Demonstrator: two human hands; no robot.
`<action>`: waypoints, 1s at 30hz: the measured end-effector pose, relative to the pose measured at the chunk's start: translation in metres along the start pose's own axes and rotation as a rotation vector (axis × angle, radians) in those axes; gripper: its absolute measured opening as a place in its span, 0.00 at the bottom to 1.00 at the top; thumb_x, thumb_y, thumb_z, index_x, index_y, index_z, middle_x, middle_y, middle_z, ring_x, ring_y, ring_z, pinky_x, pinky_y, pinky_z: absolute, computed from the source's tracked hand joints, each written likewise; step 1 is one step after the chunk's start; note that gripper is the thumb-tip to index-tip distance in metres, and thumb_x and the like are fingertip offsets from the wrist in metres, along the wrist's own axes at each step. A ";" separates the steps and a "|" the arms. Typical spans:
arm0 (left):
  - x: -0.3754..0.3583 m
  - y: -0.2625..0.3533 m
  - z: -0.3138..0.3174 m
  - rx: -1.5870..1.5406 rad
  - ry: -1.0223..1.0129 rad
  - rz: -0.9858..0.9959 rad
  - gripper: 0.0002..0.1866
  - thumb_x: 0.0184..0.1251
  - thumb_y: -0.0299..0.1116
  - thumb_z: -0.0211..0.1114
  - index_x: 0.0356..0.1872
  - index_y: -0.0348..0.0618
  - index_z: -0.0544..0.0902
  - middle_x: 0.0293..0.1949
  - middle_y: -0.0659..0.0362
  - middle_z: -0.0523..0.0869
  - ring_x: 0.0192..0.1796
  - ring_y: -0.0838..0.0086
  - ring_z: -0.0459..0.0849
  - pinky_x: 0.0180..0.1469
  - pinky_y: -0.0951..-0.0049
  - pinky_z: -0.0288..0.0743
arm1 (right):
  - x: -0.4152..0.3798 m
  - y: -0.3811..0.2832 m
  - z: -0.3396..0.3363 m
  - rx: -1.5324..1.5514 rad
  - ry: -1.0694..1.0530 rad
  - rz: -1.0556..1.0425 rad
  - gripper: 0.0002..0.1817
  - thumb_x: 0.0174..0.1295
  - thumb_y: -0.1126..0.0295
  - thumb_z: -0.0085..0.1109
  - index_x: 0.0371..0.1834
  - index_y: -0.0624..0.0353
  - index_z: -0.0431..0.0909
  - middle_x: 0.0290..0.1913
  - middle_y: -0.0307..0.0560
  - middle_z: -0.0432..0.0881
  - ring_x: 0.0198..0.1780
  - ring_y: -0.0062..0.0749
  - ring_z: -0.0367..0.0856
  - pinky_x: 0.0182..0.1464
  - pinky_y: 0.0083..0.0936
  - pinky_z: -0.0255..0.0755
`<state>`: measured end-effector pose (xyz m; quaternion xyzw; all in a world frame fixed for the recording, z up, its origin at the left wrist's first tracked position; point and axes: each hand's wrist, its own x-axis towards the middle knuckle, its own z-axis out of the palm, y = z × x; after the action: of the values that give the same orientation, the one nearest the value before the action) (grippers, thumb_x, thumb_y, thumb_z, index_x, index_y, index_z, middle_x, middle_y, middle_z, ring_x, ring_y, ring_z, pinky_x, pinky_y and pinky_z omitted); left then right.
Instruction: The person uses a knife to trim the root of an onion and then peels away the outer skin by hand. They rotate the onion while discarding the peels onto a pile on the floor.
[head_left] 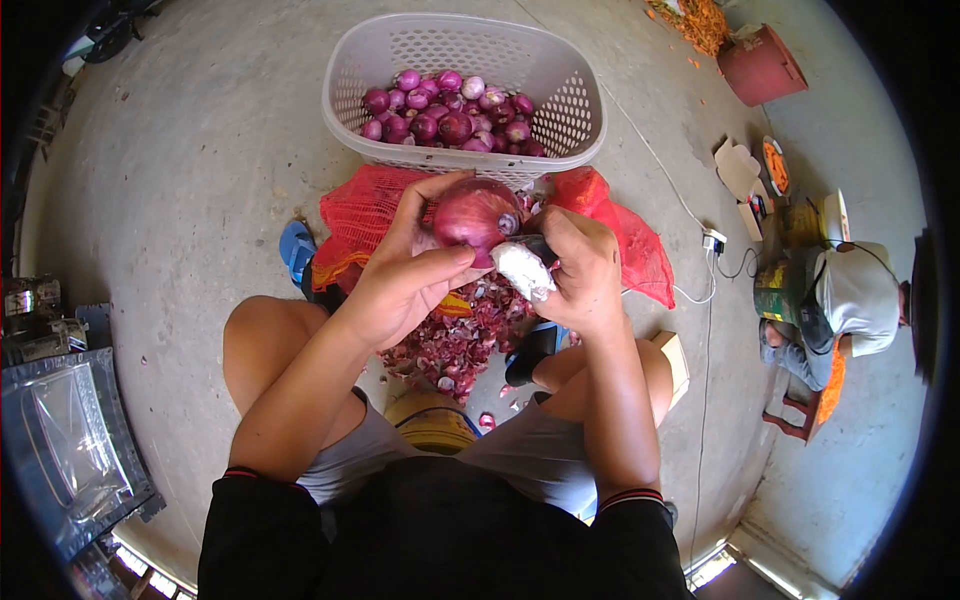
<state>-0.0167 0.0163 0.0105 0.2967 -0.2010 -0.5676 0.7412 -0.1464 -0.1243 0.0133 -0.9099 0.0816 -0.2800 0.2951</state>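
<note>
My left hand (395,275) is wrapped around a large red onion (472,215), its fingers behind and its thumb across the near side. Against the onion's right side, by its pale end, my right hand (583,262) is closed on a small dark tool (535,246). Something white and crumpled, like a wrapping (523,272), shows at that hand; I cannot make out the tool's blade or its exact kind. Below both hands lies a heap of onion skins (455,345), partly over red mesh sacks (370,210).
A grey plastic basket (345,105) with several peeled onions (455,127) stands just ahead. To the right, a cable with a socket (713,240) crosses the floor. A person (850,300) sits by the right wall. A red bucket (762,65) stands near orange shreds (695,25).
</note>
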 end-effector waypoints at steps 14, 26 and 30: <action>-0.002 -0.010 -0.003 0.002 0.012 0.035 0.25 0.67 0.31 0.56 0.62 0.45 0.58 0.60 0.53 0.69 0.59 0.67 0.74 0.60 0.62 0.72 | 0.004 -0.002 -0.008 -0.042 -0.038 -0.231 0.14 0.36 0.65 0.65 0.19 0.57 0.69 0.17 0.44 0.67 0.20 0.41 0.71 0.20 0.35 0.63; 0.000 -0.004 -0.008 0.089 0.058 0.082 0.25 0.64 0.29 0.61 0.59 0.45 0.60 0.56 0.55 0.72 0.57 0.68 0.74 0.56 0.61 0.74 | 0.002 -0.002 0.001 -0.027 0.108 -0.043 0.19 0.39 0.62 0.67 0.18 0.60 0.65 0.17 0.47 0.65 0.19 0.44 0.69 0.21 0.35 0.61; 0.000 -0.008 -0.011 0.150 0.059 0.101 0.26 0.62 0.29 0.63 0.58 0.44 0.61 0.55 0.55 0.72 0.56 0.70 0.74 0.54 0.67 0.74 | 0.003 -0.004 0.001 -0.001 0.047 0.002 0.18 0.41 0.63 0.67 0.19 0.60 0.65 0.17 0.47 0.66 0.19 0.45 0.69 0.21 0.36 0.61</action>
<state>-0.0151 0.0170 -0.0030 0.3575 -0.2359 -0.5039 0.7501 -0.1440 -0.1219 0.0161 -0.9030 0.0895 -0.3011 0.2930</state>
